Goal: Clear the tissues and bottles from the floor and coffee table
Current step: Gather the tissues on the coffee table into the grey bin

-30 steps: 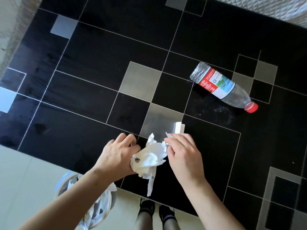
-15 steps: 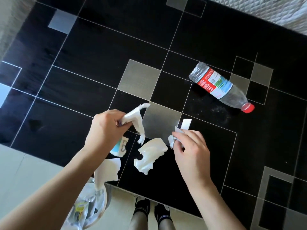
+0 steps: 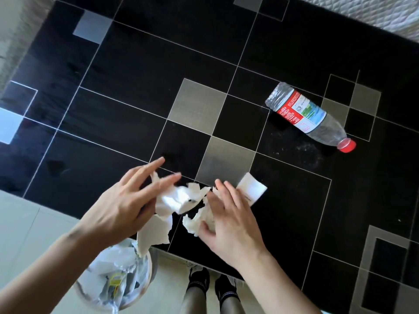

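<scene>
Several torn white tissues (image 3: 181, 199) lie bunched near the front edge of the black coffee table (image 3: 136, 87). My left hand (image 3: 127, 200) hovers over their left side with fingers spread, blurred by motion. My right hand (image 3: 229, 220) lies flat on the right side of the pile, thumb against a crumpled piece (image 3: 192, 223). A folded tissue (image 3: 252, 189) sticks out beyond its fingertips. One torn sheet (image 3: 154, 235) hangs over the table edge. An empty clear bottle (image 3: 308, 114) with a red label and red cap lies on its side at the right.
A round bin (image 3: 113, 279) lined with a plastic bag and holding trash stands on the pale floor (image 3: 22, 223) under the table's front edge. My feet (image 3: 213, 282) in dark socks are beside it. Quilted fabric (image 3: 374, 12) borders the table's far right.
My left hand has let go of its tissue, spread its fingers and moved right onto the pile. My right hand has flattened onto the tissues. The bottle has not moved.
</scene>
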